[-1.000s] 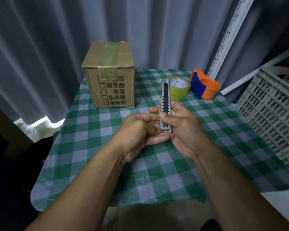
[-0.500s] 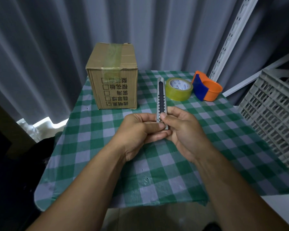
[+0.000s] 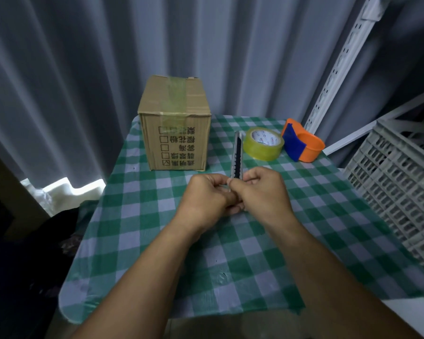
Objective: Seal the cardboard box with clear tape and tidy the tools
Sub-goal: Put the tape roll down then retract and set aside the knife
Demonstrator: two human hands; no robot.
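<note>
A cardboard box (image 3: 175, 128) stands at the table's far left, with clear tape running over its top and down its front. My left hand (image 3: 207, 196) and my right hand (image 3: 262, 192) meet over the middle of the table, both closed around the lower end of a silver utility knife (image 3: 238, 155) that points away from me. A roll of clear tape (image 3: 263, 143) lies flat at the far right. Beside it is an orange and blue tape dispenser (image 3: 301, 140).
A green and white checked cloth (image 3: 157, 241) covers the table. A grey plastic crate (image 3: 402, 187) stands close on the right. A white slotted shelf upright (image 3: 338, 57) rises behind the dispenser. Grey curtains hang behind the table.
Both hands have moved a little away from me with the knife, and my fingers have curled further around its lower end. The view has shifted down slightly.
</note>
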